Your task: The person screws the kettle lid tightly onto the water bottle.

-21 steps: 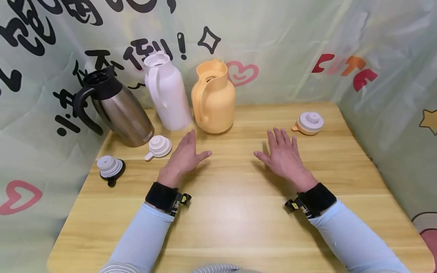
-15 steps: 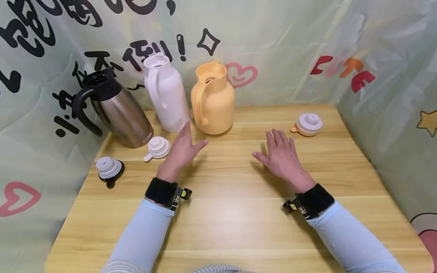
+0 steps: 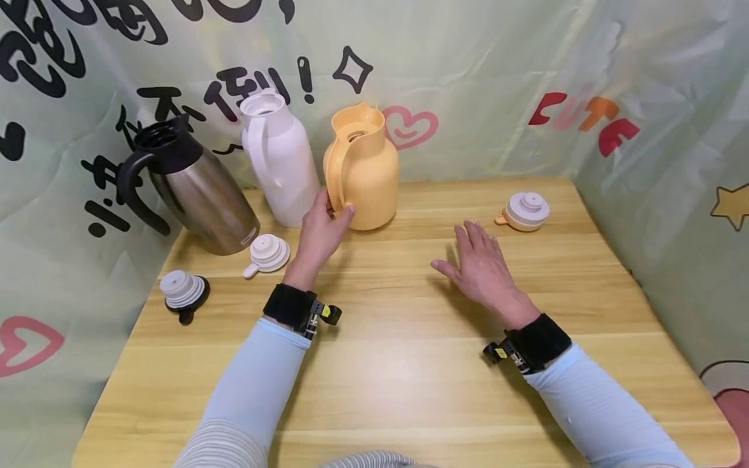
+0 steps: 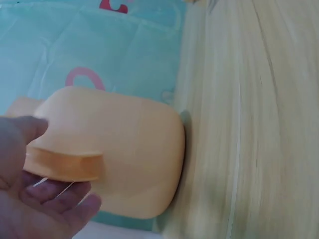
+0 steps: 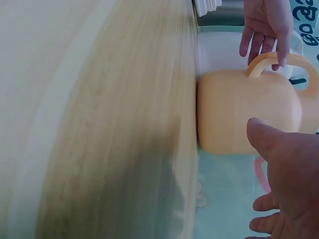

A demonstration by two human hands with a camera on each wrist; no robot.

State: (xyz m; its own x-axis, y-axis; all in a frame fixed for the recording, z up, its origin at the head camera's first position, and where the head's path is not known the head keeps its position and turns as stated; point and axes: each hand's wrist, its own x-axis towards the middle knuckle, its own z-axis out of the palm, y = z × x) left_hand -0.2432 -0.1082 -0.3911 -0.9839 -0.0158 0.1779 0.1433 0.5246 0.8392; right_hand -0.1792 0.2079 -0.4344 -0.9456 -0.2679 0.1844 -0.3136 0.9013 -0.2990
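Observation:
An orange thermos jug (image 3: 370, 175) stands upright and lidless at the back of the table. My left hand (image 3: 320, 227) is at its handle (image 4: 67, 164); in the left wrist view the thumb lies on one side and the loosely bent fingers on the other, not closed around it. My right hand (image 3: 484, 270) hovers over the table to the right with fingers spread, holding nothing. Left of the orange jug stand a white thermos jug (image 3: 287, 162) and a steel thermos jug (image 3: 205, 195) with a black top and handle, both also lidless.
A white stopper (image 3: 269, 252) lies before the white jug. Farther left is a white stopper with a black base (image 3: 183, 289). A white stopper with an orange base (image 3: 526, 211) sits at the back right. A printed cloth (image 3: 480, 97) hangs behind the wooden table (image 3: 398, 377).
My left hand has moved forward and slightly right, from in front of the jugs to the orange jug's handle. My right hand has stayed nearly still.

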